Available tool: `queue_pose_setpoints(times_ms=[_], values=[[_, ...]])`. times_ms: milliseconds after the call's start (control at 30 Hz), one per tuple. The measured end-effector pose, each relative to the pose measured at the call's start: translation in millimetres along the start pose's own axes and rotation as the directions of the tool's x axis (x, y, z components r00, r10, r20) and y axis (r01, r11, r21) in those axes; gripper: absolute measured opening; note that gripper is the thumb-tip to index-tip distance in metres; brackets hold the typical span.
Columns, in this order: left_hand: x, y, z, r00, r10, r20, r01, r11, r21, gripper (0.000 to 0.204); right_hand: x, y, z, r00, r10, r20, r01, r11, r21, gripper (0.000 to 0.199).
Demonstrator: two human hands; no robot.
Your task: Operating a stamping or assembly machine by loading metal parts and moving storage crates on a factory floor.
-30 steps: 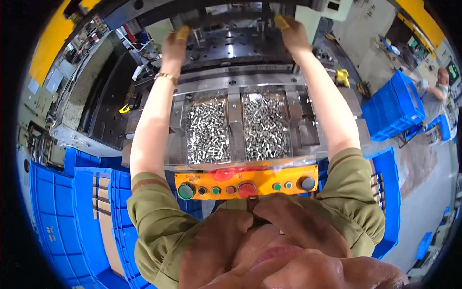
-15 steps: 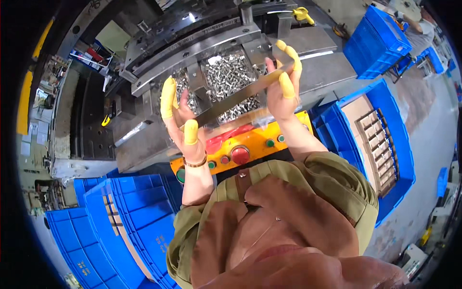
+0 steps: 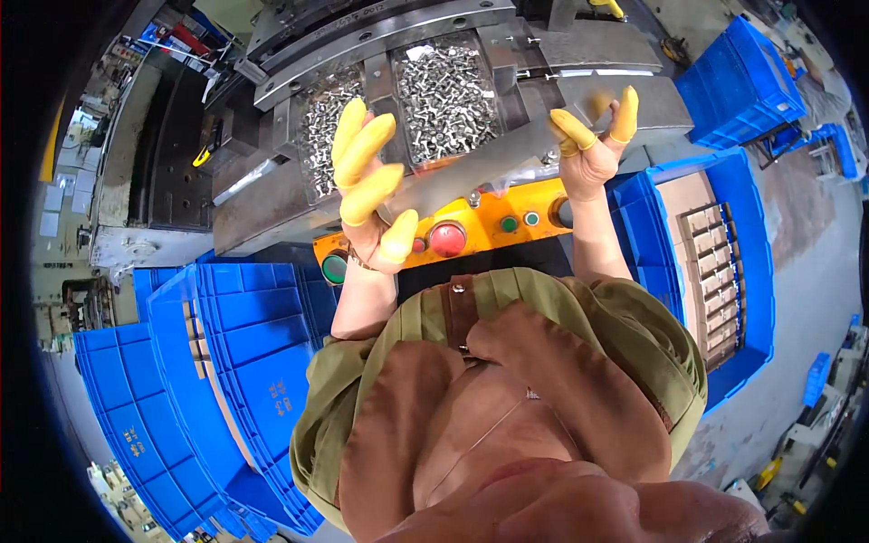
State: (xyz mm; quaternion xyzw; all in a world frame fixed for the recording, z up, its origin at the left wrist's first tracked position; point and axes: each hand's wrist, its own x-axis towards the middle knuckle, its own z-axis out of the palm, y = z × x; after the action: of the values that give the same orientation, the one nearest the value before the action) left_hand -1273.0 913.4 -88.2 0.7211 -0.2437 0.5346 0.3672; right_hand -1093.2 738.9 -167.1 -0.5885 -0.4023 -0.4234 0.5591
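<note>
Left hand [image 3: 369, 195] and right hand [image 3: 590, 163] pinch a metal strip [image 3: 484, 170] over the yellow panel [image 3: 486, 217]'s top edge, its ends partly hidden.

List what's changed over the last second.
The left hand and right hand have drawn back from the press toward the body. Half a second ago they held a flat metal strip over the heaped metal parts; it has since come nearer the body, still between both hands. The parts and blue crates look unmoved.

A grey metal bench [image 3: 267, 213] carries two clear trays [image 3: 316, 193] of small silvery bolts [image 3: 445, 100], side by side.
</note>
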Motion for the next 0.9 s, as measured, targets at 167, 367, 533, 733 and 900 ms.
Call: queue_pose_setpoints(times_ms=[167,367,533,733,900], values=[[-4.2,1.9,11.1,0.994,-0.107,0.003,0.107,0.994,-0.007,0.064,-1.9,6.2,-14.5,0.997,-0.037,-0.073,0.022,0.981,-0.191,0.021],[-6.3,-6.9,20.2,0.969,-0.239,0.057,0.243,0.967,-0.082,0.074,1.1,19.3,-21.2,0.987,-0.066,-0.145,0.019,0.953,-0.302,0.02],[-2.0,-20.4,23.1,0.97,-0.237,0.057,0.235,0.971,0.043,0.072,13.0,30.8,-33.9,0.986,-0.001,-0.168,-0.077,0.884,-0.46,0.014],[-11.9,-27.9,7.1,0.938,-0.34,0.074,0.311,0.915,0.256,0.058,13.5,55.0,-51.2,0.973,0.23,0.032,-0.14,0.691,-0.71,0.012],[-33.2,-26.1,-10.2,0.882,-0.465,0.078,0.423,0.852,0.307,0.053,-4.9,73.0,-39.3,0.939,0.313,0.141,-0.081,0.602,-0.794,0.013]])
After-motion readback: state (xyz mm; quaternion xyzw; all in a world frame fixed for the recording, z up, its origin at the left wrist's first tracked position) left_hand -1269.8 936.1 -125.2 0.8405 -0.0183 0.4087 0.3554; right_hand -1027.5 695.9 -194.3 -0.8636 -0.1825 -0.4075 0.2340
